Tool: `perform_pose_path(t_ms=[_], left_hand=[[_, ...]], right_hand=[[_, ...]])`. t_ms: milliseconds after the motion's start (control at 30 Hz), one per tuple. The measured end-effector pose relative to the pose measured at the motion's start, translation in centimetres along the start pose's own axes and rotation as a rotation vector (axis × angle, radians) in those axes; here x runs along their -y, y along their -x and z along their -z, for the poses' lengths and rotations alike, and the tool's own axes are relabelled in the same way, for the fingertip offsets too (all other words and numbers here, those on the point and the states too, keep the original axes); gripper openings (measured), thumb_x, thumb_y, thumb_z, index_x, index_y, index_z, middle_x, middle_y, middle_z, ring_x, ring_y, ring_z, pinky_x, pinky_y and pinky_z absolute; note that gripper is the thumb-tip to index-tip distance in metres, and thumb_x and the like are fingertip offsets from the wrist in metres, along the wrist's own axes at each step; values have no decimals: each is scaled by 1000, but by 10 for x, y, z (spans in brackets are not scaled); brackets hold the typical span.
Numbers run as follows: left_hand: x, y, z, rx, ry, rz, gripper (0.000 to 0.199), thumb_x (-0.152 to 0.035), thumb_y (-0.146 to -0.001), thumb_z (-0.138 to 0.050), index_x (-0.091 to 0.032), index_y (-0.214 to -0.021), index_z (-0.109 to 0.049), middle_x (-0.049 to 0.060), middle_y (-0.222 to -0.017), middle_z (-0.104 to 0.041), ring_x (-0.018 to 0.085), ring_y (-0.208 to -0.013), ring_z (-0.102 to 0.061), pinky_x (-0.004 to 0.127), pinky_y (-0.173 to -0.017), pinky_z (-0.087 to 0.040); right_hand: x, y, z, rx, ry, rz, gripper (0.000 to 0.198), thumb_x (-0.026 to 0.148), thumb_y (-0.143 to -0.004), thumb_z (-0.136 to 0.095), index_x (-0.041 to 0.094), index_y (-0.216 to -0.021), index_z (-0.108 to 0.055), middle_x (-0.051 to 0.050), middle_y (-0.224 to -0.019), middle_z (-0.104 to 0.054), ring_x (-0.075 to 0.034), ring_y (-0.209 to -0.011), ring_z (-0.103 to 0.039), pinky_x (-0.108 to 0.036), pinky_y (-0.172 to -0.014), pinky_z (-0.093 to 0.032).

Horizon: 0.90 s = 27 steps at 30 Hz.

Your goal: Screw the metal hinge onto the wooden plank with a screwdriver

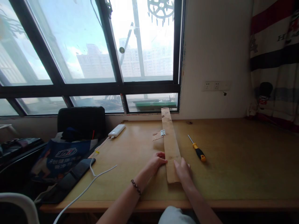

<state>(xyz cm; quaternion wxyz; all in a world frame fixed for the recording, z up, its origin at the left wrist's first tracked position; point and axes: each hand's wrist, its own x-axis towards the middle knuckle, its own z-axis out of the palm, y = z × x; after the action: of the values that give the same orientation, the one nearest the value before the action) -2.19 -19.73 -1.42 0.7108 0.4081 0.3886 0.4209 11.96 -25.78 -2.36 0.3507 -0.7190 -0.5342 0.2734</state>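
A long, narrow wooden board (171, 146) points away from me across the table, its far end near the window sill. A small metal hinge (163, 133) sits at its left edge, joined to a short brown scrap piece (157, 136). My left hand (158, 161) has its fingers closed against the board's left edge near the close end. On the opposite edge, my right hand (183, 171) grips the board, thumb on top and fingers over the side. To the right lies a screwdriver (197, 149) with a yellow and black handle.
A white power bank (117, 131) with a white cable (91, 183) lies at the table's left. A dark tablet-like slab (70, 179) rests at the left edge. Beyond it are a blue bag (63, 158) and a black chair (81, 119). The wooden table (238, 161) meets the wall.
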Motion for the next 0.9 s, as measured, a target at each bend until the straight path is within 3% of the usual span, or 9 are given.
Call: perform_pose_path(t_ms=[100, 300, 600, 667, 800, 900], left_hand=[[0, 0, 0, 21, 25, 4, 28, -1, -42, -66, -11, -66, -57, 4, -68, -64, 16, -67, -60, 29, -71, -46], [-1, 2, -2, 28, -2, 38, 26, -4, -43, -66, -11, -68, -60, 6, -72, -65, 18, -69, -61, 31, -74, -46], [5, 0, -1, -2, -101, 54, 27, -5, -48, -62, -11, -75, -64, 8, -78, -67, 21, -75, -61, 35, -78, -45], [10, -3, 0, -34, -128, -21, 31, -5, -49, -63, -12, -79, -63, 9, -84, -66, 22, -83, -60, 35, -83, -43], [26, -8, 8, -238, -217, -302, 37, -8, -49, -68, -14, -85, -59, 9, -98, -62, 23, -99, -54, 35, -91, -38], [32, -11, 12, -255, -253, -345, 31, -15, -54, -69, -15, -83, -59, 11, -103, -59, 24, -101, -53, 37, -92, -37]], right_hand=[[9, 5, 1, -89, 117, -152, 45, 45, -77, -37, 18, -110, -52, -14, -108, -60, -30, -100, -52, -39, -84, -39], [13, 4, -4, -98, 167, -160, 53, 41, -78, -39, 8, -119, -48, -15, -119, -53, -34, -113, -39, -37, -93, -32], [8, 5, -7, -174, 179, -88, 55, 41, -78, -41, 6, -120, -48, -15, -116, -56, -32, -109, -43, -37, -92, -33], [7, 6, -8, -193, 170, -56, 55, 41, -79, -41, 6, -121, -48, -15, -115, -56, -31, -108, -44, -36, -91, -34], [4, 8, -12, -255, 167, 2, 56, 40, -78, -41, 5, -121, -47, -16, -118, -53, -33, -107, -44, -38, -91, -33], [-2, 9, -16, -341, 154, 80, 54, 40, -78, -41, 5, -119, -48, -17, -118, -52, -32, -106, -43, -40, -91, -32]])
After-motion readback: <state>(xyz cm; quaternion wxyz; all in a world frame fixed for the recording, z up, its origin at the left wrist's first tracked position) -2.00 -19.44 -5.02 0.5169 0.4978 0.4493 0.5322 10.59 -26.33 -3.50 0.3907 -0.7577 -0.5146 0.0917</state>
